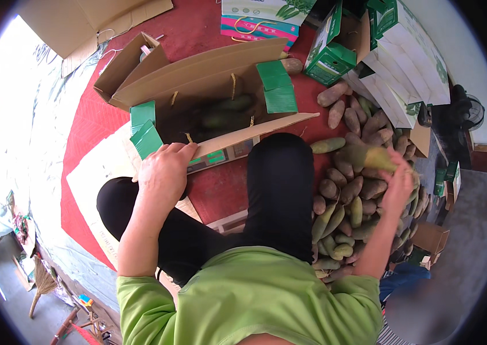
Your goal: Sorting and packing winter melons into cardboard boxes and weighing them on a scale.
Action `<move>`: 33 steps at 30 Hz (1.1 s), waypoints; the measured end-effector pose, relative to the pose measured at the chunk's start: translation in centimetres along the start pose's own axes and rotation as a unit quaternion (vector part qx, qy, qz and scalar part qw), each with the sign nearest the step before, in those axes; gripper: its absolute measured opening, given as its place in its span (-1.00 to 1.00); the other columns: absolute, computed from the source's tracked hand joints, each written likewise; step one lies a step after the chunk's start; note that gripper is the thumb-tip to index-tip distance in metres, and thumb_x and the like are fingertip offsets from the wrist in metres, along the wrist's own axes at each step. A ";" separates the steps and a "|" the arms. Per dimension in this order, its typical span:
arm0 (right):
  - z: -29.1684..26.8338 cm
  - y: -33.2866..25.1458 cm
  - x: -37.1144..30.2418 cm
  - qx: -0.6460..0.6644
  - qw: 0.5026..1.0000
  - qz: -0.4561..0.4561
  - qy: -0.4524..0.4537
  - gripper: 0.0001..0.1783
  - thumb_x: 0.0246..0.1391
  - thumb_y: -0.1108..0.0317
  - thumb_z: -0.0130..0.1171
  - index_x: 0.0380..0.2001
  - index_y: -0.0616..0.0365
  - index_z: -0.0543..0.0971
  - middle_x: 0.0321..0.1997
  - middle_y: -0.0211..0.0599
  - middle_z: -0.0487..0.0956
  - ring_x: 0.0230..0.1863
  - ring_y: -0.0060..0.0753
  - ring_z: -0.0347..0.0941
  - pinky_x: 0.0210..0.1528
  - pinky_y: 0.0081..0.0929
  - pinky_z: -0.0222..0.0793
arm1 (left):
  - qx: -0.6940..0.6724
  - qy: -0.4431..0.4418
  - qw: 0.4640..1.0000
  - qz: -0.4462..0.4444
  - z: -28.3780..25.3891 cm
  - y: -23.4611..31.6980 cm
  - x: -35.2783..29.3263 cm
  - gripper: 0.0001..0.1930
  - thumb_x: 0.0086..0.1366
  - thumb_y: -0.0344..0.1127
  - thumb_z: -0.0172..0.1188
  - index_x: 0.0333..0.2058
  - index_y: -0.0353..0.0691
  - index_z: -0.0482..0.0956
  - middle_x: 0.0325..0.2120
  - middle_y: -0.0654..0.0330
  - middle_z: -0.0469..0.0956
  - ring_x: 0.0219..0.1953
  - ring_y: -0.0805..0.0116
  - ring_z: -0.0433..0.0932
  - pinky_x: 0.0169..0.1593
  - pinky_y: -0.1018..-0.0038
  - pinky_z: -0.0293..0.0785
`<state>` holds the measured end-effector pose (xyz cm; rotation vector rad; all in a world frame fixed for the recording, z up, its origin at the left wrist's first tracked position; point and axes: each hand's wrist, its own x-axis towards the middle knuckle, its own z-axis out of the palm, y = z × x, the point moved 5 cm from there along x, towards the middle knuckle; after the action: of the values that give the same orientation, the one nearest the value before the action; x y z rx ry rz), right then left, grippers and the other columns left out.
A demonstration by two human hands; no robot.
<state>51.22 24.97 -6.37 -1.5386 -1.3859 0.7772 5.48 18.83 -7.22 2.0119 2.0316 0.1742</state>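
Note:
My left hand point(166, 172) grips the near flap point(261, 133) of an open cardboard box point(192, 75) at its left corner. Inside the box lie dim green radishes point(229, 112), partly in shadow. The box has green side flaps and yellow rope handles, and sits by a weighing scale point(217, 156) with a lit green display. To the right, my right hand point(400, 184) is closed around the thin end of a long green radish point(364, 156), smeared by motion. That radish is over a heap of green and brownish root vegetables point(344, 221) beside my right knee.
Other green-and-white cartons point(335, 43) stand at the far right, with a paper gift bag point(261, 26) at the back. A black fan point(468, 109) stands by the wall. A person's blurred head point(424, 310) is at the lower right. A broom point(42, 282) lies at the lower left.

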 end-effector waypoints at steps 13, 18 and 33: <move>20.3 -18.4 4.9 0.126 0.928 -0.294 -0.191 -0.77 0.22 0.35 0.01 -0.34 0.28 0.58 -0.31 -0.30 0.63 -0.24 -0.50 0.52 -0.10 -0.54 0.38 | 0.000 0.003 1.000 0.001 -0.1 -0.1 0.1 -0.70 0.13 -0.45 -0.01 -0.16 -0.17 0.57 -0.29 0.11 0.58 -0.22 0.09 0.56 -0.15 0.25 0.47; 27.1 -19.7 3.8 0.102 0.924 -0.257 -0.263 -0.76 0.20 0.32 0.02 -0.31 0.26 0.60 -0.32 -0.30 0.62 -0.23 -0.54 0.52 -0.12 -0.57 0.38 | 0.001 -0.007 1.000 0.003 -0.4 0.1 -0.2 -0.65 0.04 -0.51 0.06 -0.15 -0.15 0.56 -0.29 0.14 0.58 -0.18 0.11 0.54 -0.14 0.28 0.47; 40.8 -11.2 2.6 -0.118 0.958 -0.015 -0.260 -0.81 -0.05 0.38 0.12 -0.39 0.19 0.65 -0.32 -0.04 0.62 -0.25 -0.02 0.57 -0.17 -0.18 0.46 | -0.054 0.008 0.998 0.019 0.1 0.7 0.1 -0.72 0.19 -0.55 0.01 -0.11 -0.31 0.53 -0.27 -0.07 0.57 -0.22 -0.05 0.56 -0.18 0.23 0.48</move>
<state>10.64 35.57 -12.24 -1.5489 -1.9400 1.0792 6.14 18.94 -7.09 1.9905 1.9499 0.3016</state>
